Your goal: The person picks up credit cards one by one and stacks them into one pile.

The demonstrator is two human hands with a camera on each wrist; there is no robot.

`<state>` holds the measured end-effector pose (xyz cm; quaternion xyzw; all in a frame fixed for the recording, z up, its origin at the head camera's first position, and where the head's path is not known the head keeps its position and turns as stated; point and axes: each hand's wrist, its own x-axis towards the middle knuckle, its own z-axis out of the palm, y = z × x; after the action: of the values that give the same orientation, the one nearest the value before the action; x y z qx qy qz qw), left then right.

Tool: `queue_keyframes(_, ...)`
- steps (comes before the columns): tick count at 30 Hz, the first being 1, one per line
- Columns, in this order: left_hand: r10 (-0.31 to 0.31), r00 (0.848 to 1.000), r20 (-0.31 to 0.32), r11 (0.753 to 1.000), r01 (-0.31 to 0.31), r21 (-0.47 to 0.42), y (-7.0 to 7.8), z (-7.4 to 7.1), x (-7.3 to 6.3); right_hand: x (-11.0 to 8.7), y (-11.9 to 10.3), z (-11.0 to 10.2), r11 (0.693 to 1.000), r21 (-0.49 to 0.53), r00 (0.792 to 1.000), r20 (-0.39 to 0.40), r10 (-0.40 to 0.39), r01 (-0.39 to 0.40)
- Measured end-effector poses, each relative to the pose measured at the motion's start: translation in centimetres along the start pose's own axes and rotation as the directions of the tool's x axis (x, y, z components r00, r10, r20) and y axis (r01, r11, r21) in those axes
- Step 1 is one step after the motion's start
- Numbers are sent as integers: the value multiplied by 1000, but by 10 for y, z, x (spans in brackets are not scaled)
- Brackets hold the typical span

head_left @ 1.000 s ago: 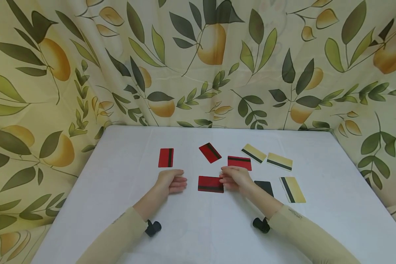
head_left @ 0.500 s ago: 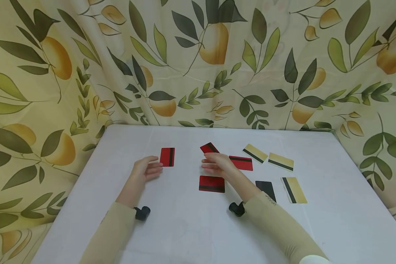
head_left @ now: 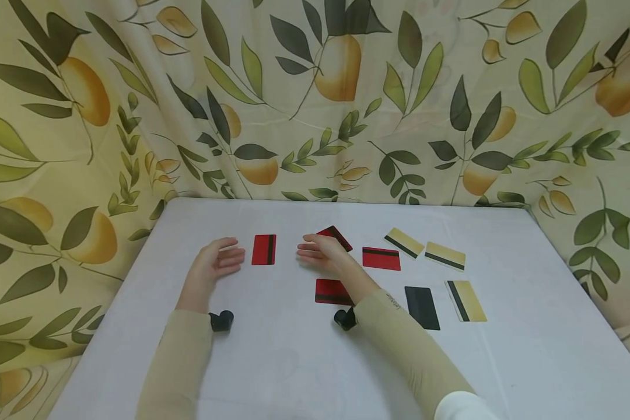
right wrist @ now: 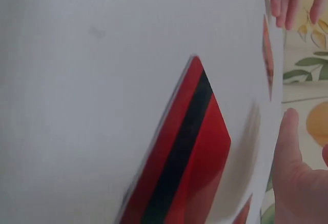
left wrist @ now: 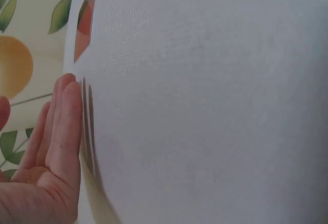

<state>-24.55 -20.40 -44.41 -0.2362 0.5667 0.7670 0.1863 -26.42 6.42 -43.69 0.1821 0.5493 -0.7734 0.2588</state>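
1. A person's left hand (head_left: 212, 268) was to the left of a lone red card (head_left: 263, 249), near it but apart. Its grip was released, with the fingers extended and the palm turned inward.
2. The right hand (head_left: 322, 255) reached in from the other side, fingers pointing left and grip likewise released. Seen from the head, it covered part of the rear red card (head_left: 338, 235); whether it touched that card could not be told.
3. The lone red card lay between the two hands, its dark stripe running away from the person.
4. The near red card (head_left: 332, 291) lay closer to the person, its right end partly behind the right forearm.
5. Right of the rear red card was a fourth red card (head_left: 381, 258), with its stripe along the far edge.
6. Farther right were two slanted yellow cards (head_left: 445, 256), a third yellow card (head_left: 466, 301) nearer the person, and a black card (head_left: 422, 308) just beside that one.
7. All lay on a white-covered table (head_left: 294, 367) before a fruit-and-leaf patterned curtain (head_left: 315, 146).
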Motion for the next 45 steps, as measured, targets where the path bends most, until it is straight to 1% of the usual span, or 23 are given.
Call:
queue_keyframes(4,9,1000,20,1000,-9,17,0,-5,5,7,5,9,999,42,999,32,-7,6)
queue_keyframes(8,14,999,42,999,-16,42,0,-7,8,13,12,16,997,72,998,63,7,-11)
queue_keyframes(12,25,998,63,998,-28,55,-2,-6,10,20,18,23,998,51,996,83,16,-21)
queue_keyframes(17,40,995,89,999,-43,31,-3,-2,10,24,23,29,999,45,994,109,1,-6)
queue_keyframes(23,28,994,110,998,-34,47,-4,3,14,23,27,34,999,52,991,132,-12,5)
queue_keyframes(26,10,994,113,998,-18,65,-5,6,15,23,28,35,998,63,990,138,-12,3)
queue_keyframes(29,-4,994,109,996,-5,83,-5,8,16,22,28,36,998,66,990,142,-10,1)
queue_keyframes(33,-13,995,97,996,5,85,-6,10,17,22,29,35,998,68,989,145,-4,-6)
queue_keyframes(38,-27,996,82,998,23,54,-7,10,16,22,29,35,997,72,991,134,6,-15)
queue_keyframes(45,-32,993,117,999,34,-11,-7,8,13,24,30,34,995,94,992,127,5,-18)
